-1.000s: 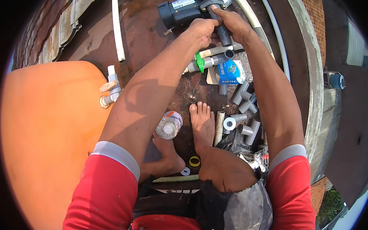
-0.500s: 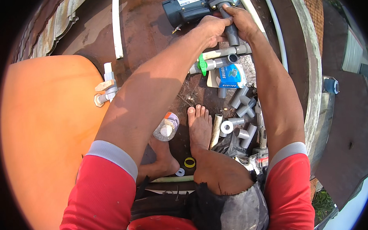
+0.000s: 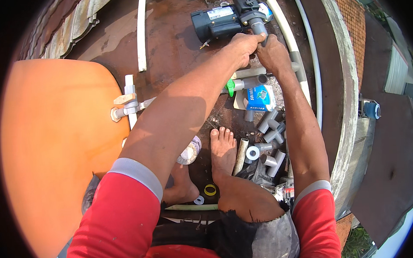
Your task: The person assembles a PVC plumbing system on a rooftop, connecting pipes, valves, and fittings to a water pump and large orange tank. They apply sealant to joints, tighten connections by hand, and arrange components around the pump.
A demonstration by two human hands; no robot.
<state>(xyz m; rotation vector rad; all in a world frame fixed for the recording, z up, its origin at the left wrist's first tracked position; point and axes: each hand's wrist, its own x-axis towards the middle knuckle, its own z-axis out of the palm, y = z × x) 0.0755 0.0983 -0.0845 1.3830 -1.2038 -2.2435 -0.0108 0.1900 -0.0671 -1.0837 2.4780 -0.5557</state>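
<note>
Gripping firmly, the left hand point(image 3: 246, 46) and right hand point(image 3: 275, 56) curl closed around the grey pipe stub point(image 3: 258, 28) (some fingers are hidden) at the near side of the dark pump point(image 3: 220, 22). Even pressure along its axis should prevent skewing, clear of the green-handled valve point(image 3: 231, 87).

- Ahead of us: a pump point(image 3: 223, 22), our left hand point(image 3: 244, 46) and right hand point(image 3: 275, 54) on its near pipe point(image 3: 258, 28).
- Left of us: a tank point(image 3: 61, 143).
- Nearer than the pump: a box point(image 3: 259, 100).
- Nearer still, right of our right foot point(image 3: 223, 149): pipe fittings point(image 3: 276, 164).
</note>
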